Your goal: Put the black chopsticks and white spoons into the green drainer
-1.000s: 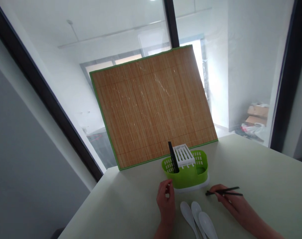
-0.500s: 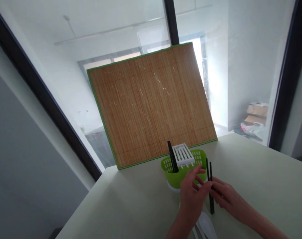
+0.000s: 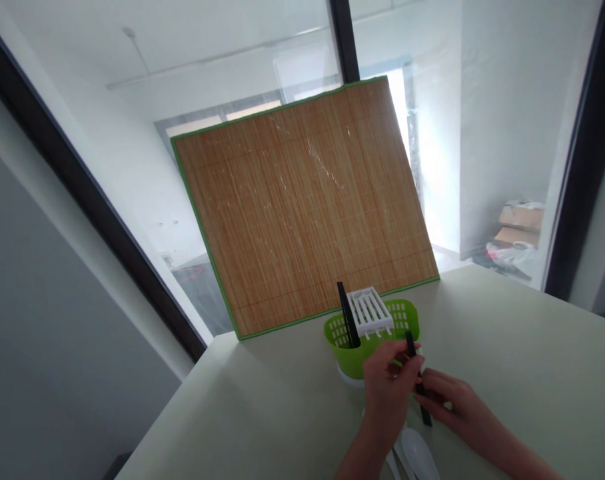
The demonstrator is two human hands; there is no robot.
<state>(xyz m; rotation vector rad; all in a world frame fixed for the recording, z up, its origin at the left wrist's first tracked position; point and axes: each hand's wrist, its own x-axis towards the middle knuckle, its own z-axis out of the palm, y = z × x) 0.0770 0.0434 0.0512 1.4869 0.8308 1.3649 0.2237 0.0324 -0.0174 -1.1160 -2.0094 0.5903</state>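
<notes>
Black chopsticks (image 3: 425, 415) slant between my two hands, just in front of the green basket. My left hand (image 3: 386, 387) pinches them near the upper end with thumb and fingers. Lower down, my right hand (image 3: 450, 400) has its fingers closed around them. The sticks lie close together, so I cannot make out each one. The green slotted cutlery basket (image 3: 350, 363) stands on a white base, its front right partly hidden by my left hand. More black chopsticks (image 3: 349, 317) lean in its left compartment, beside a white slotted rack (image 3: 371, 313) over the middle.
White spoons (image 3: 418, 455) lie on the pale table (image 3: 262, 407) near my left wrist, partly hidden by it. Behind the basket a bamboo mat (image 3: 307, 220) with green edging leans against a glass wall. Cardboard boxes (image 3: 520, 223) are visible beyond the glass.
The chopsticks, apart at the top before, are now together and tilted more to the left. My left hand has closed on their upper part; my right hand stays on them lower down.
</notes>
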